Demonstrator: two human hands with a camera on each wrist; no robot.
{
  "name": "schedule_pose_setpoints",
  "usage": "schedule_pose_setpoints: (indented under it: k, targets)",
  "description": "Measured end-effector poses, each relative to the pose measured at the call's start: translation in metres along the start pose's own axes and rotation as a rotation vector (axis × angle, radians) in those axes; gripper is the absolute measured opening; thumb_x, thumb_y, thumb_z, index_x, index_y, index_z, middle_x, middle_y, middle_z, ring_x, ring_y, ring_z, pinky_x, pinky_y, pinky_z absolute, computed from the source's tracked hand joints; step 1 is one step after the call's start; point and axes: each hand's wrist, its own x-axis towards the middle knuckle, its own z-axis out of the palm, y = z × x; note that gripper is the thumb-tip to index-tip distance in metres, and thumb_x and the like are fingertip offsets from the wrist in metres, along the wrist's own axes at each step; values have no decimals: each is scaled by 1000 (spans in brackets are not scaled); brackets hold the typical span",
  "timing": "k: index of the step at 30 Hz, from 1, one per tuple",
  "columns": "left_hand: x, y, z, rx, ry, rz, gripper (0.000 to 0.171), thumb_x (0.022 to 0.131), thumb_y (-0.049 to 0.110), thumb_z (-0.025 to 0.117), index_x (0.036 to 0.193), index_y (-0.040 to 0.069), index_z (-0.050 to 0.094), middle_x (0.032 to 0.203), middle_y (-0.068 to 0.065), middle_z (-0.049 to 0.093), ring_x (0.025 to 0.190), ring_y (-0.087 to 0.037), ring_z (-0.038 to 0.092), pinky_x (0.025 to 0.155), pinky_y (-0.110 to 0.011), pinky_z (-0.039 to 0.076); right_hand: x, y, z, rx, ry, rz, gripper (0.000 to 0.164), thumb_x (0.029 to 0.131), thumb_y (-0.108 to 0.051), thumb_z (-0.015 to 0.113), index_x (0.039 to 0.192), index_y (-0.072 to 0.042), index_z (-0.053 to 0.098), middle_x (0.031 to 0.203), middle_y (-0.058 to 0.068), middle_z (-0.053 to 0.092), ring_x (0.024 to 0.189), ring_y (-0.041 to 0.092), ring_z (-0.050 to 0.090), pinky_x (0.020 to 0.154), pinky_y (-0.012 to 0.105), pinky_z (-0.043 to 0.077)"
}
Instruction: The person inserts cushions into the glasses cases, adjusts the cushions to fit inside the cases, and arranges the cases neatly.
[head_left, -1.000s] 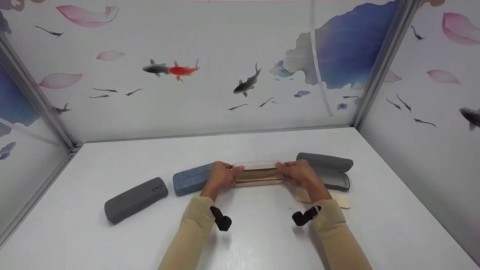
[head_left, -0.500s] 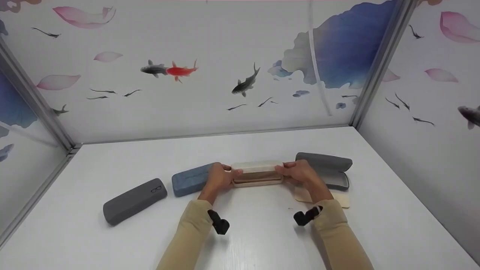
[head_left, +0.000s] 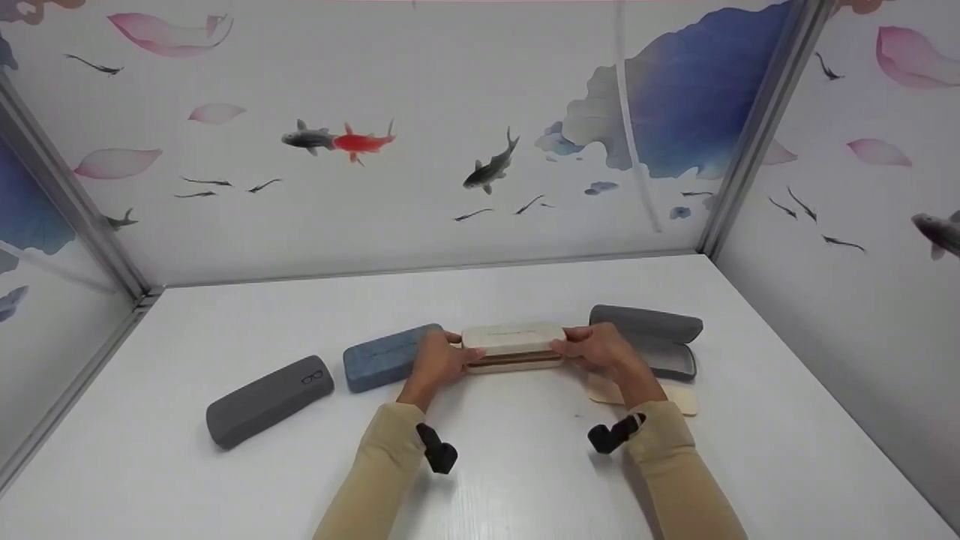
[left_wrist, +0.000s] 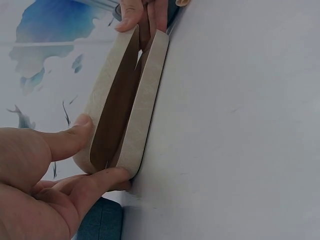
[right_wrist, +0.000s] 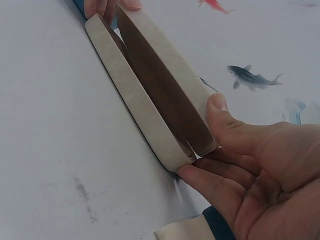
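Observation:
A cream glasses case (head_left: 514, 341) with a brown lining sits on the table between both hands, its lid partly lowered and a narrow gap along the front. My left hand (head_left: 441, 360) grips its left end, thumb on the lid and fingers at the base, as the left wrist view shows. At the opposite end my right hand (head_left: 602, 347) holds it the same way, the thumb (right_wrist: 220, 107) against the lid's edge. Both wrist views look into the brown interior (left_wrist: 117, 110) through the gap.
A blue glasses case (head_left: 386, 360) lies shut just left of the left hand, with a grey glasses case (head_left: 270, 403) farther left. Behind the right hand stands an opened grey case (head_left: 652, 326). A pale yellow cloth (head_left: 679, 397) lies partly under the right wrist.
The cream case's lid has swung down toward the front, narrowing the opening and bringing its top into view. Both hands keep their hold at the ends.

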Motion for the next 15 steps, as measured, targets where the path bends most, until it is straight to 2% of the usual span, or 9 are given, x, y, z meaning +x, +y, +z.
schedule_pose_setpoints:
  k: [3,6,11,15]
  targets:
    - [0,0,1,-8,2,5,55,87,18,79,127,-12,59,108,-21,70,76,-15,60,70,-25,50,0,0,0,2,5,0,61,89,-29,78,141,-4,56,139,19,61,101,16,62,89,29,52]
    - [0,-1,2,0,7,17,55,86,15,80,127,-13,59,108,-22,71,76,-14,61,67,-24,50,-1,1,0,19,-7,-12,62,88,-26,78,141,-3,55,139,19,61,106,16,63,93,31,53]
    - [-1,-3,5,20,19,16,55,84,13,82,127,-13,60,112,-23,72,83,-17,67,71,-27,54,-4,4,1,35,-26,-31,64,89,-21,77,144,-2,51,141,20,59,116,22,64,98,33,52]
    - [-1,-4,8,20,36,20,52,82,9,82,124,-13,62,114,-23,72,88,-19,70,73,-29,56,-3,4,3,42,-7,-33,64,87,-16,79,142,0,52,142,20,58,123,25,61,98,31,52]
